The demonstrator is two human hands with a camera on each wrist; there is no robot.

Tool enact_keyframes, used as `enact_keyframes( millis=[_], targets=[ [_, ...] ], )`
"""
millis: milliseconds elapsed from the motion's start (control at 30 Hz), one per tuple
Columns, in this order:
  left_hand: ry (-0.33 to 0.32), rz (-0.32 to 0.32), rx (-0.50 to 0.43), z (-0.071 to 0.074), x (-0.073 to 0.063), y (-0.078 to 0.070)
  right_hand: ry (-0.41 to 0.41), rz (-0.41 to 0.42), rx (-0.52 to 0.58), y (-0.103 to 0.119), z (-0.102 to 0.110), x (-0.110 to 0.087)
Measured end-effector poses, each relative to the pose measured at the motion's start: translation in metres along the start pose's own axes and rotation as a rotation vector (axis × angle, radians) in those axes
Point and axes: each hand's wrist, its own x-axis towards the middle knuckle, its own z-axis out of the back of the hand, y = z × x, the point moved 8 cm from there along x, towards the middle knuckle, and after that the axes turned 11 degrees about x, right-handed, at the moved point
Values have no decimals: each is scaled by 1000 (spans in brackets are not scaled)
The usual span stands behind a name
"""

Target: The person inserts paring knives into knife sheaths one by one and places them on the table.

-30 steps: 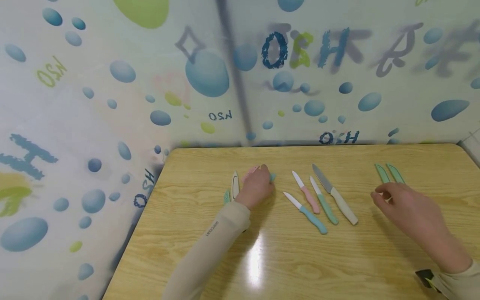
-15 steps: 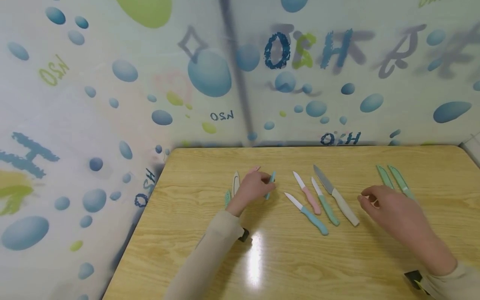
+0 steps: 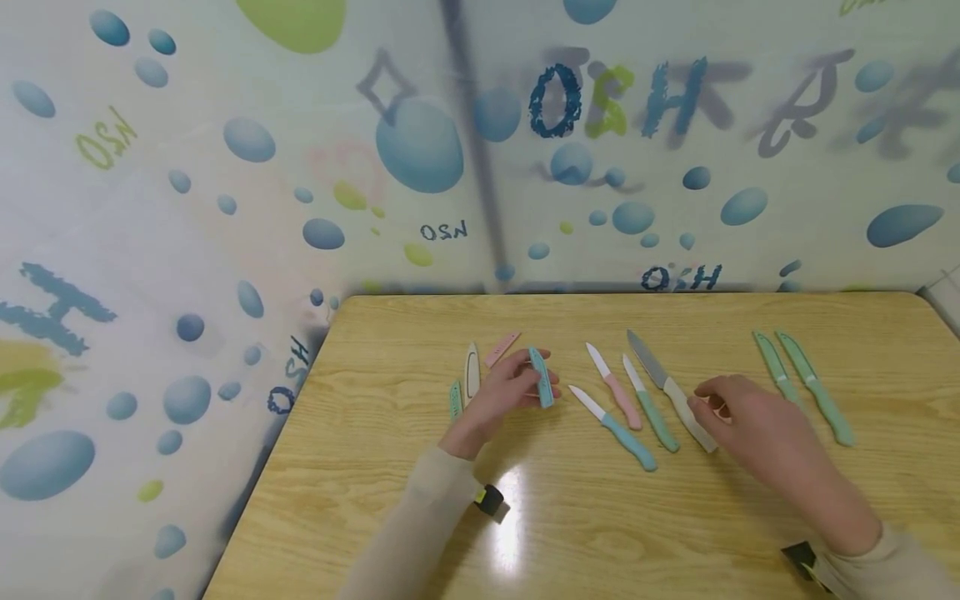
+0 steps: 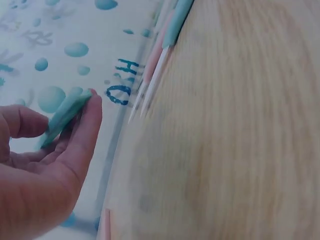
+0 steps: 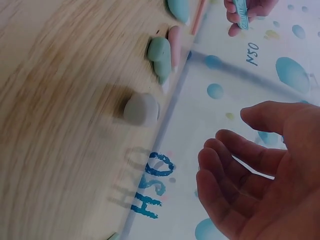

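Observation:
My left hand (image 3: 505, 390) pinches a blue knife sheath (image 3: 541, 377) between thumb and fingers, raised over the table's left half. The left wrist view shows the sheath (image 4: 65, 117) across the fingers. My right hand (image 3: 757, 421) holds nothing; its fingers are loosely bent, over the handle end of a large knife with a cream handle (image 3: 680, 402). Between the hands lie bare small knives: a blue-handled knife (image 3: 628, 442), a pink-handled knife (image 3: 621, 398) and a green-handled knife (image 3: 656, 417), blades pointing away to the left.
Left of the left hand lie a pink sheath (image 3: 502, 348), a cream sheath (image 3: 472, 372) and a green sheath (image 3: 455, 400). On the right are two sheathed green knives (image 3: 828, 408), one partly behind the right hand. A patterned wall (image 3: 570, 225) borders the wooden table (image 3: 585, 533).
My left hand has picked up the blue sheath and turned it upright, drawing slightly back. My right hand has moved left from the sheathed green knives toward the cream handle.

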Motion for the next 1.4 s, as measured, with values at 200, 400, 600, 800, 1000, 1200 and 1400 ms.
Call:
enact_keyframes(
  millis=[200,400,600,800,1000,1200,1400],
  targets=[
    [-79,15,-88,0,-7,4,-3,-1,-7,8,-6,1],
    [-137,11,-186,2,-12,8,-11,52,-14,23,-19,2],
    [-157,3,-240,2,-15,10,-18,119,-16,38,-33,4],
    [-173,-3,-308,2,-17,11,-23,141,-8,50,-45,4],
    [-183,-12,-368,2,-18,12,-39,225,-45,61,-59,5],
    [-191,-26,-390,3,-20,13,-28,251,-93,64,-72,9],
    [-198,-21,-398,3,-21,15,-49,300,-133,70,-76,9]
  ],
)
